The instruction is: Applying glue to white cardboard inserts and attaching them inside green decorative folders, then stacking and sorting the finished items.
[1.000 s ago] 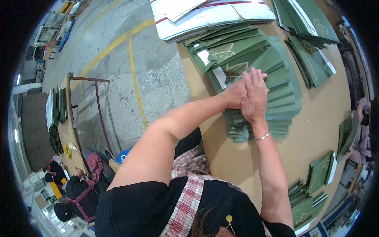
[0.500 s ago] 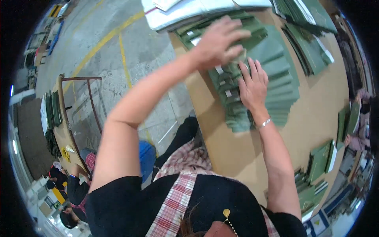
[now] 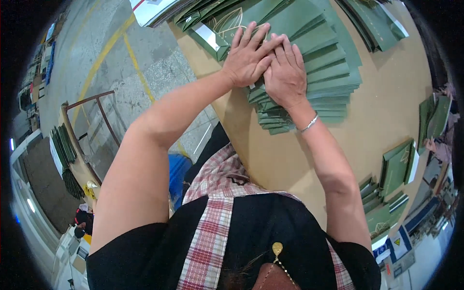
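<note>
While one side bundle is lying off the tabletop, well apart from its left edge, one white stack is sitting by the far stretch of that edge, partly cut off by the frame. The left hand is resting palm down on the fan of green bags, fingers spread wide. The fan is lying directly beneath both hands, beside the tabletop's left edge; its row is running from far left toward the near edge, with the bags splaying out to the right. The right hand is lying flat, fingers extended and closer together, its fingertips meeting the left's; it is lying nearer the splayed side and the near end. Neither hand is visibly gripping anything; the palms are hidden. Two hands and one fan are showing, the overlapping bags not being reliably countable. Toward the far right, one far bundle is lying; along the right edge, at least two right bundles are showing.
</note>
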